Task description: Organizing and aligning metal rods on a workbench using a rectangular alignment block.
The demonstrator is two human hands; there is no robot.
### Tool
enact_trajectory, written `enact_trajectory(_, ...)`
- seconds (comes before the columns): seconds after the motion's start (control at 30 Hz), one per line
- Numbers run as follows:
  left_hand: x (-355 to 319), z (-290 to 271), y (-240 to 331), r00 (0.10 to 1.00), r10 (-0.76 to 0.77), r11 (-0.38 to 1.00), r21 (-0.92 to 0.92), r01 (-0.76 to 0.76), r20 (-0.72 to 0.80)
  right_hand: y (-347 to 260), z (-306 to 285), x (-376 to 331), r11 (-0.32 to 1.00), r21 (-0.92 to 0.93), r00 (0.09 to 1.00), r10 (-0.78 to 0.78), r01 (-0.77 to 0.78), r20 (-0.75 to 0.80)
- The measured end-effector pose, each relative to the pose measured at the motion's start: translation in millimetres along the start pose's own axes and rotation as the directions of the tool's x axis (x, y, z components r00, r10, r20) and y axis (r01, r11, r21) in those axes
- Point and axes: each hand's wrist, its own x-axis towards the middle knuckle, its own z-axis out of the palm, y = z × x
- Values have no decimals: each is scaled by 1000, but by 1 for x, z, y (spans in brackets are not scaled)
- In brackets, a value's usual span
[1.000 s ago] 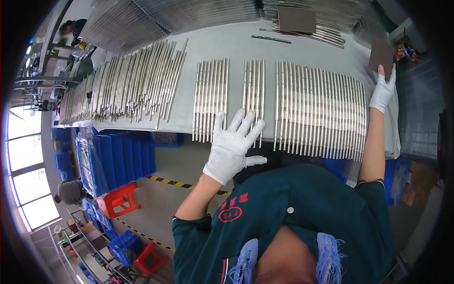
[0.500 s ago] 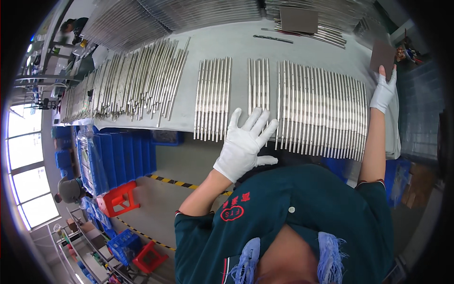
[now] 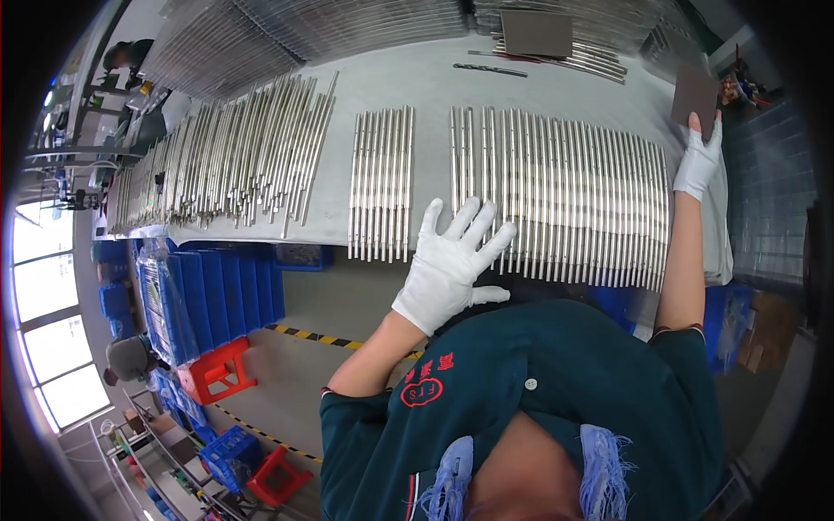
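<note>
My left hand [image 3: 453, 265], in a white glove, lies flat with its fingers spread over the lower ends of some silvery metal rods. Beneath and above its fingertips is a small set of rods [image 3: 462, 152]. A wide row of rods [image 3: 582, 200] runs to the right of it, and a narrower group [image 3: 380, 182] stands to its left. At the table's right end, my gloved right hand [image 3: 700, 163] grips a flat brownish-grey rectangular pad [image 3: 696, 97], thumb and fingers on its lower edge.
A long uneven heap of rods [image 3: 234, 156] covers the left of the table [image 3: 426, 74]. Toward the back lie a drill bit [image 3: 491, 69], another brown pad [image 3: 537, 35] on rods, and clear plastic trays [image 3: 373, 30]. Blue crates [image 3: 226, 291] and a red stool [image 3: 217, 369] stand below.
Several rods of the small middle set have shifted right, closing up on the wide row and leaving a few apart. My left hand stays nearly in place; the right still holds its pad.
</note>
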Motion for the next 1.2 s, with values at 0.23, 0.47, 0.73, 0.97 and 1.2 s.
enact_trajectory(0.23,-4,-3,-3,999,-41,999,-1,41,-1,-1,-1,0,999,-44,1000,-13,13,-1)
enact_trajectory(0.47,5,0,5,1000,30,998,-63,-30,4,-8,1,-2,994,-101,999,-35,36,8)
enact_trajectory(0.73,-2,1,-5,1000,8,999,-43,-10,-30,-6,0,-2,995,-97,999,-29,30,13)
enact_trajectory(0.97,-10,-2,-11,999,-26,999,23,27,-18,-11,3,-3,998,-61,1000,15,-14,13)
enact_trajectory(1.2,-25,-20,-24,990,-111,989,85,118,-81,-11,1,-5,999,-18,999,-50,50,2)
